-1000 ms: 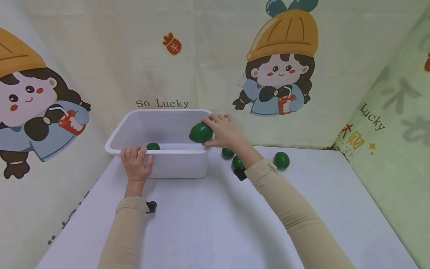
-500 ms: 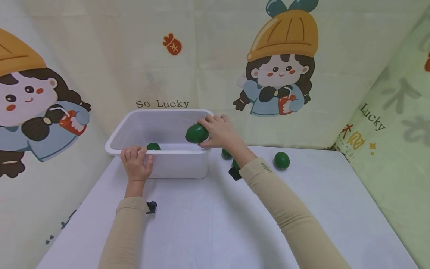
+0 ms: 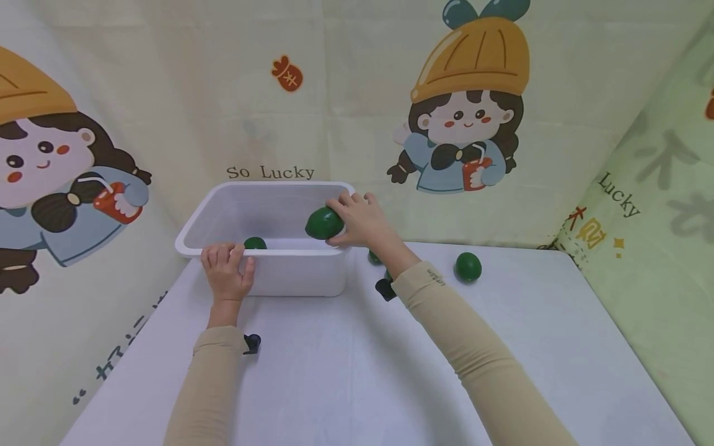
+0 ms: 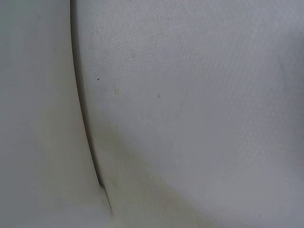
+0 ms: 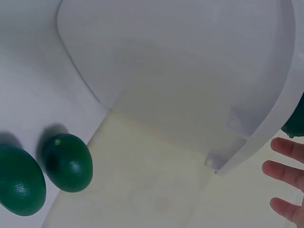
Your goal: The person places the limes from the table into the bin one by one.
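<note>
My right hand (image 3: 364, 220) grips a green lime (image 3: 325, 223) with a pointed end, over the right end of a white plastic tub (image 3: 295, 272). In the right wrist view, part of that lime (image 5: 296, 118) shows at the right edge, above some fingertips (image 5: 285, 172). My left hand (image 3: 227, 272) holds the tub's front rim, its fingers hooked over it. Inside the tub another lime (image 3: 255, 243) peeks above the front wall. The left wrist view shows only blurred pale surfaces, with no hand visible.
A lime (image 3: 468, 267) lies on the white table (image 3: 312, 371) to the right. Two more, a nearer lime (image 5: 21, 180) and a farther lime (image 5: 67, 162), sit beside the tub, partly hidden by my right arm in the head view. A printed cloth (image 3: 357, 93) stands behind.
My right hand has shifted slightly left with the lime, further in over the tub. The left hand keeps its place on the rim.
</note>
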The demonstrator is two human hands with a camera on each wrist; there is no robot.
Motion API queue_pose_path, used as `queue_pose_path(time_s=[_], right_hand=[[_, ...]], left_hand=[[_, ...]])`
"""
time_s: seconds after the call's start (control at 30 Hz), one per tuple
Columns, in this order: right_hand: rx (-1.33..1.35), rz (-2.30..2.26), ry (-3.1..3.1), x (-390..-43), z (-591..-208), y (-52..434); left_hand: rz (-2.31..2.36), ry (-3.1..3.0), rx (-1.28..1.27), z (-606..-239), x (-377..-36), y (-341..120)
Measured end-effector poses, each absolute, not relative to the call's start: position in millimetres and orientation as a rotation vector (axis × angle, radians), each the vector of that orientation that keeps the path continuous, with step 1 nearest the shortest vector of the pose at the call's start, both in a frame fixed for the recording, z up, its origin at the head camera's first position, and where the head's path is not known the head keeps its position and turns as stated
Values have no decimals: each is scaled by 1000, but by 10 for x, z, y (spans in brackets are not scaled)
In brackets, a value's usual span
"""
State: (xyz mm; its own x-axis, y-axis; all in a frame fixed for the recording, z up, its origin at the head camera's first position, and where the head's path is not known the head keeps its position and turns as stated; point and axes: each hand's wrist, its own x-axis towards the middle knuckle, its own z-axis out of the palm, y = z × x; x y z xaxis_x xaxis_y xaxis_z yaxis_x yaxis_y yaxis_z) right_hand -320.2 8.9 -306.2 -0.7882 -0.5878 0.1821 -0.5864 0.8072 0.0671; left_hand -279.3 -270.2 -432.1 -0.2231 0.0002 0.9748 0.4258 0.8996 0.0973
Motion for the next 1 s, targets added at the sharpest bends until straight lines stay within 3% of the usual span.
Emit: queue_pose_path(time_s=[1.0], right_hand=[[884,49,-2876,-3379,-3088,-49]], left_hand=[[-424,-1785,-343,-4334,-3092,-2805]])
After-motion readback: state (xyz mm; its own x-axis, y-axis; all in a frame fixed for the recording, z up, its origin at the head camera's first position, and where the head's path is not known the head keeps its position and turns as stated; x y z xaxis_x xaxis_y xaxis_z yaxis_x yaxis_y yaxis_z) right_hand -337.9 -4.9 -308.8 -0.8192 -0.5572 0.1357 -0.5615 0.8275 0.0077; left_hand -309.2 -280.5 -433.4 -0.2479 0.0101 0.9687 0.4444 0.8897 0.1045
